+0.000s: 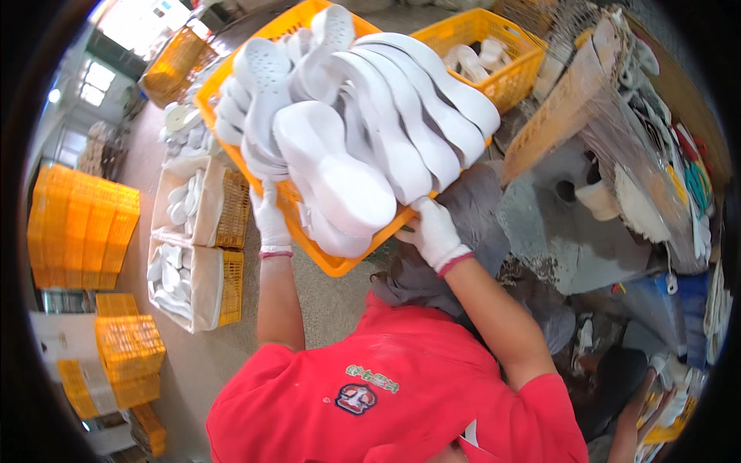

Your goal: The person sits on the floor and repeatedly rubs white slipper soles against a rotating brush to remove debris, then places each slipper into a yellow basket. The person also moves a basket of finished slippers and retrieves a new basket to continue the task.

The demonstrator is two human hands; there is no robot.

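A yellow-orange plastic crate [333, 265] is held up in front of me, tilted. It is heaped with white shoe soles [328, 158], several of them nested side by side in a row, others with rows of small holes. My left hand [272, 222], in a white knit glove with a pink cuff, grips the crate's left edge, its fingertips partly hidden. My right hand [438, 234], gloved the same way, is closed on the near right edge, beside the ends of the soles.
Two cloth-lined crates [185, 312] with white pieces stand on the floor at left, near tall stacks of orange crates [81, 228]. Another orange crate [515, 89] sits far right. A grey slab [567, 231] and cluttered shelving occupy the right. Another person's arm [629, 417] shows lower right.
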